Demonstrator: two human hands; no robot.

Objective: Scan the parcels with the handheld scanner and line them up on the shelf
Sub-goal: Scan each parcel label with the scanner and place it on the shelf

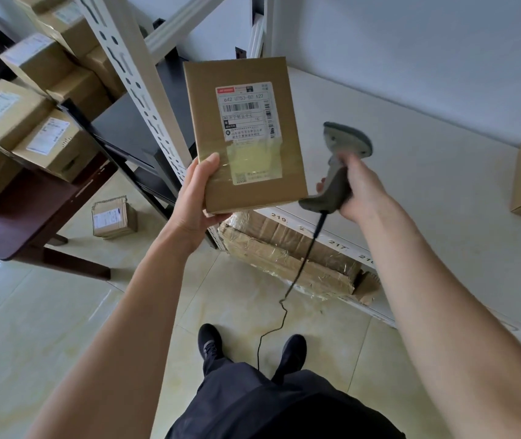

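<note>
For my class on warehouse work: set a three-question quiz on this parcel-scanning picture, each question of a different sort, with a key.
1. True or false: the left hand grips the flat parcel by its lower corner, label facing the camera.
2. Which hand holds the scanner?
3. Where is the single small box? A) on the white shelf B) on the floor C) on the dark table

Key: 1 true; 2 the right hand; 3 B.
</note>
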